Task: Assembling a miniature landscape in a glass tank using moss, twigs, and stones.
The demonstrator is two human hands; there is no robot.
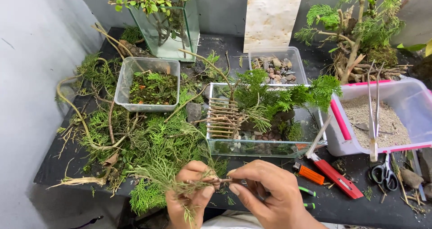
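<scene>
Head view: looking down past both hands to a black tabletop (270, 44) crowded with planting material.
Left hand (191, 190): closed around a feathery green cypress-like sprig with a thin brown stem (168, 177), thumb and fingers pinching the stem just where the foliage begins.
Right hand (265, 188): fingertips pinched on the bare end of the same stem, touching the left hand's fingertips; whether a small tool sits in the grip cannot be told.
Sprig: held low and near the body, foliage fanning out left of the hands, not yet placed anywhere.
Just beyond the hands: clear rectangular glass tank (265, 148) already holding pebbles, dark stones, a small ladder-like fence of brown twigs (222, 118) and several green sprigs standing upright.
Progress, judged from the layout: tank largely planted and fenced; sprig in hand apparently being trimmed or prepared, with much loose greenery unused.
Beyond and left of the hands: heap of cut green foliage and pale roots (135, 139), clear plastic tub of moss (150, 87).
Right of the hands: red-handled utility knife (335, 177), orange lighter (309, 174), black-handled scissors (383, 171), clear pink-rimmed tub of pale sand (382, 116) with long steel tweezers (373, 107) resting across it.
</scene>
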